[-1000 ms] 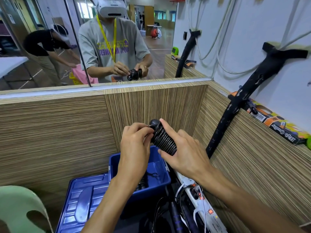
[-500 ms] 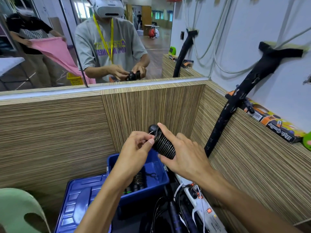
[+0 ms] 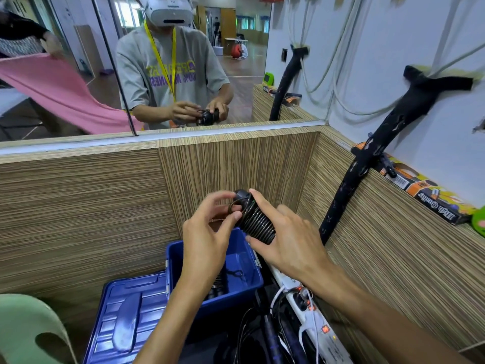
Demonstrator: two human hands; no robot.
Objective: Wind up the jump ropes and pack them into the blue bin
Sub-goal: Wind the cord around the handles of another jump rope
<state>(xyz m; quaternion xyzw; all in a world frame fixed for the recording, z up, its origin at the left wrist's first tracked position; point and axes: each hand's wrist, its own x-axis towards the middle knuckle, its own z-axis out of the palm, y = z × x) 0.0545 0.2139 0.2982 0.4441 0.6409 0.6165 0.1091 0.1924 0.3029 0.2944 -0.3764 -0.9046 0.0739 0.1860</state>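
Head view looks down at a wound jump rope [image 3: 256, 219], a tight black coil around its handles, held up in the air between both hands and above the blue bin [image 3: 236, 290]. The right hand [image 3: 286, 237] makes the main grip: forefinger laid along the top of the coil toward its rounded end cap, thumb pressed under the lower end, so the bundle is clamped between them and lies tilted, cap up and to the left. The left hand [image 3: 210, 232] sits just beside the cap end, its thumb and forefinger pinching a small loop of the rope's loose end [image 3: 234, 206] against the coil.

Inside the bin, partly hidden by the left forearm, lie other dark coiled ropes [image 3: 217, 285]. The bin's blue lid [image 3: 126, 316] lies flat just to its left. A white power strip [image 3: 312, 319] with lit red switches runs along the bin's right side, with dark cables beside it. Striped wooden panels wall the corner, a mirror above them reflecting the person. A pale green chair [image 3: 29, 329] shows at lower left.
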